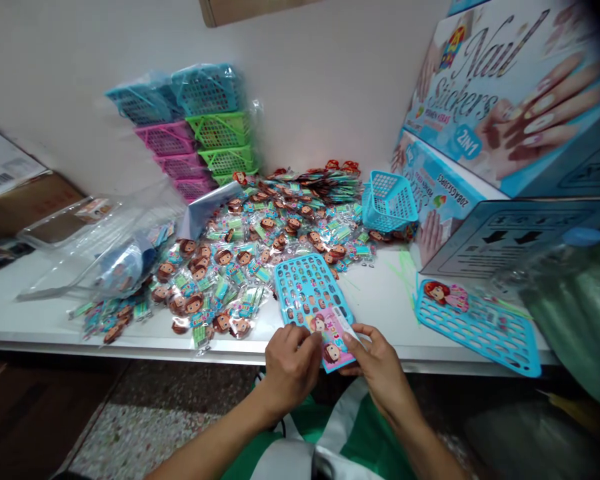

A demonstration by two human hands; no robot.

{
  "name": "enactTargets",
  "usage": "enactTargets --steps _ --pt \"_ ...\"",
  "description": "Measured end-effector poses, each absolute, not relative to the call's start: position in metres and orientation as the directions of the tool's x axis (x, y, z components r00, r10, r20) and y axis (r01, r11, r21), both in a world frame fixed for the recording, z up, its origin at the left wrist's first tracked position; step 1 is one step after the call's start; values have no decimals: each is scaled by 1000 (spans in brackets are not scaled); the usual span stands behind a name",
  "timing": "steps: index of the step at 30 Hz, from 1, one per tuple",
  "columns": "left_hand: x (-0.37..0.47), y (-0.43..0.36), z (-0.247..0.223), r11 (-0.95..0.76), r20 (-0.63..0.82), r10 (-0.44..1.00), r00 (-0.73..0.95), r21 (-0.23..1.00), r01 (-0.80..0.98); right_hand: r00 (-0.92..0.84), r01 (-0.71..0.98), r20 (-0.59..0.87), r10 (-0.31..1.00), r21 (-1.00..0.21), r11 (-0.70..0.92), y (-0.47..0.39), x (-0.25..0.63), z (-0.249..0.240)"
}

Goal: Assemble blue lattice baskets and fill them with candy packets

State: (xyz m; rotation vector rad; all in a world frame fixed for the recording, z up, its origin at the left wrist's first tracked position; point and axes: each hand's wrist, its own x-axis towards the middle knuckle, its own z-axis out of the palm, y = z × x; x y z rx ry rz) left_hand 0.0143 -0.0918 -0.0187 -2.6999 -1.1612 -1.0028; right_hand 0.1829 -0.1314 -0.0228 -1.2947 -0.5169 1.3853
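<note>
A blue perforated plastic panel (305, 287) lies slanted at the table's front edge, with a pink card (333, 337) showing cartoon girls over its near end. My right hand (375, 357) pinches the card and the panel's near right corner, thumb on top. My left hand (293, 360) is at the card's left edge with its fingers curled together; what they hold, if anything, is hidden. Just beyond the panel spreads a heap of small clear packets (245, 257) with cartoon heads and green pieces.
Stacked coloured baskets (210, 90) stand at the back left, a small blue basket (387, 203) behind the heap. Nail sticker boxes (500, 100) rise at right, near another blue panel (480, 327). Clear plastic packaging (100, 253) lies at left.
</note>
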Motion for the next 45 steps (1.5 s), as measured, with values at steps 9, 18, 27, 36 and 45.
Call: enactTargets --steps 9,18,27,36,45 --pt "14 -90 -21 -727 561 649 513 259 636 277 -386 -328 903 -899 -208 -150 172 -32" --pt "13 -91 -20 -721 555 658 508 271 638 245 843 496 833 -534 70 -138 168 -42" --pt "16 -90 -22 -696 539 687 486 299 652 135 913 530 837 -395 102 -105 159 -32" --pt "13 -89 -16 -698 560 695 452 372 612 -135 893 598 790 -272 358 -142 179 -51" --pt "17 -95 -24 -719 570 670 475 341 606 -20 957 475 880 -247 155 -112 149 -53"
